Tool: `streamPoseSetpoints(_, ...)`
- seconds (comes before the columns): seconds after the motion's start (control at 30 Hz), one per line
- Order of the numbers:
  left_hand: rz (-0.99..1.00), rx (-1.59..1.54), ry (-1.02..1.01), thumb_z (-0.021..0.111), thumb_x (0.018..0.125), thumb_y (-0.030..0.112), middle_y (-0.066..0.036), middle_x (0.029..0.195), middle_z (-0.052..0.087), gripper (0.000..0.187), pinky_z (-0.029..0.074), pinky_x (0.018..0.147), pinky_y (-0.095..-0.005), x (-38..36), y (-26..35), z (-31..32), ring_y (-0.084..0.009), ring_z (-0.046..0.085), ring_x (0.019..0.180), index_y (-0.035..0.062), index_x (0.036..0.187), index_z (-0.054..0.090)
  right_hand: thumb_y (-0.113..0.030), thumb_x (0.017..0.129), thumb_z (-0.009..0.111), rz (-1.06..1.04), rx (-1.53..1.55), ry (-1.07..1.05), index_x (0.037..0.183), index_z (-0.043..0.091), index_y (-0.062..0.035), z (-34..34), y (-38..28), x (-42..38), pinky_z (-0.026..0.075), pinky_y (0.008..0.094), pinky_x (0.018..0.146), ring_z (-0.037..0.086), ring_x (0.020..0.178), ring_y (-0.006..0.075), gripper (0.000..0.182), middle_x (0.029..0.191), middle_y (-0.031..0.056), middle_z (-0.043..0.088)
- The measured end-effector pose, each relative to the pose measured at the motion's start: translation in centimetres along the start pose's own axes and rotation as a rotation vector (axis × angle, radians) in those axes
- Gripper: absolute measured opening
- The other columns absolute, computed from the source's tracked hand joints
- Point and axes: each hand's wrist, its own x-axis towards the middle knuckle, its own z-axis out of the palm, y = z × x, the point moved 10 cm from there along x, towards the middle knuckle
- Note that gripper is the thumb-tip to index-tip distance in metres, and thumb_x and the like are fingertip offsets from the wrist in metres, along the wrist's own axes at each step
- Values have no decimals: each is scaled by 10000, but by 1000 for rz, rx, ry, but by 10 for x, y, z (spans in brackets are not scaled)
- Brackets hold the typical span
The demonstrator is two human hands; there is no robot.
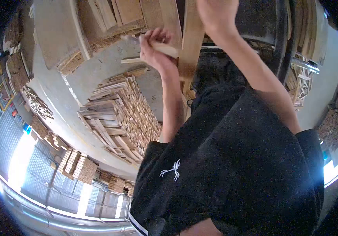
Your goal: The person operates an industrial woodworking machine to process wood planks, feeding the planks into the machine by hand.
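My left hand [153, 46] is closed, fingers curled around a pale wooden strip [166, 50]. The strip's far end, to the left of the hand, looks blurred. Just right of that hand runs a long wooden board [191, 37], extending up to the frame's top edge. My right hand [218, 13] is beside the board's upper part. The frame cuts off its fingers, so what it holds or touches is hidden.
A large stack of wooden slats [131, 114] stands on the floor at my left. Wide boards [55, 35] lie at the upper left. Dark machinery [255, 19] is at the upper right. Another loose strip [132, 60] lies near my left wrist.
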Motion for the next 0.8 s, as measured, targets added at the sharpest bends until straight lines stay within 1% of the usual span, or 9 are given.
streamPoseSetpoints(0.03, 7, 3, 0, 452, 1100, 372, -177, 967, 699, 435, 593, 655, -395, 2, 1, -10, -312, 688, 765, -35, 1103, 604, -379, 1039, 640, 17, 135, 26, 893, 656, -42, -8, 6, 4, 472, 271, 539, 554, 596, 68, 367, 702, -8, 611)
streamPoseSetpoints(0.13, -109, 67, -137, 395, 1090, 492, -174, 1223, 684, 560, 554, 880, -443, -2, 2, -13, -295, 673, 1120, 15, 1328, 564, -368, 1053, 613, 182, 201, 40, 1039, 679, -48, -23, 8, 5, 567, 294, 647, 678, 733, 128, 327, 851, 38, 693)
streamPoseSetpoints(0.27, -110, -14, -332, 390, 1077, 539, -150, 1312, 647, 641, 564, 878, -433, -13, 23, 23, -290, 641, 1183, 10, 1418, 509, -436, 1051, 591, 223, 186, 13, 1046, 676, -63, -29, 11, -1, 581, 296, 677, 697, 768, 138, 382, 876, 45, 703)
streamPoseSetpoints(0.4, -204, -113, -277, 273, 1046, 667, -174, 1265, 672, 804, 616, 803, -428, -21, 28, 36, -309, 665, 1164, -13, 1409, 503, -438, 1048, 595, 183, 197, -5, 1037, 674, -68, -28, 4, 2, 592, 305, 676, 700, 760, 142, 378, 864, 51, 706)
streamPoseSetpoints(0.57, -237, -164, -307, 239, 1025, 713, -204, 1253, 671, 896, 650, 756, -450, -22, 28, 38, -309, 676, 1148, -50, 1426, 484, -431, 1051, 590, 166, 194, -6, 1093, 670, -69, -36, 0, 11, 610, 319, 704, 714, 783, 153, 373, 890, 62, 712)
streamPoseSetpoints(0.63, -246, -176, -289, 237, 1020, 723, -214, 1251, 670, 918, 661, 738, -456, -21, 28, 38, -310, 680, 1140, -64, 1426, 480, -498, 1028, 592, 143, 142, -14, 1219, 586, 21, -47, 4, 16, 610, 433, 871, 722, 935, 284, 553, 1036, 178, 712)
streamPoseSetpoints(0.67, -266, -185, -287, 237, 1014, 732, -219, 1248, 671, 931, 666, 734, -459, -21, 27, 38, -311, 683, 1135, -68, 1418, 488, -456, 1042, 583, 137, 161, -13, 1228, 575, 47, -47, -1, 14, 609, 457, 921, 719, 1004, 310, 536, 1089, 208, 705)
streamPoseSetpoints(0.77, -317, -268, -294, 227, 998, 759, -227, 1240, 673, 966, 670, 723, -459, -23, 27, 40, -317, 688, 1127, -74, 1402, 504, -384, 1035, 625, 47, 214, 12, 1169, 619, 26, -56, -17, 14, 632, 399, 783, 749, 863, 264, 431, 996, 193, 740)
streamPoseSetpoints(0.8, -348, -335, -307, 217, 989, 777, -231, 1234, 675, 989, 669, 715, -457, -26, 26, 43, -321, 690, 1125, -76, 1394, 513, -375, 1041, 615, 36, 189, 8, 1195, 608, 31, -59, -24, 11, 628, 412, 805, 744, 887, 282, 435, 1010, 194, 735)
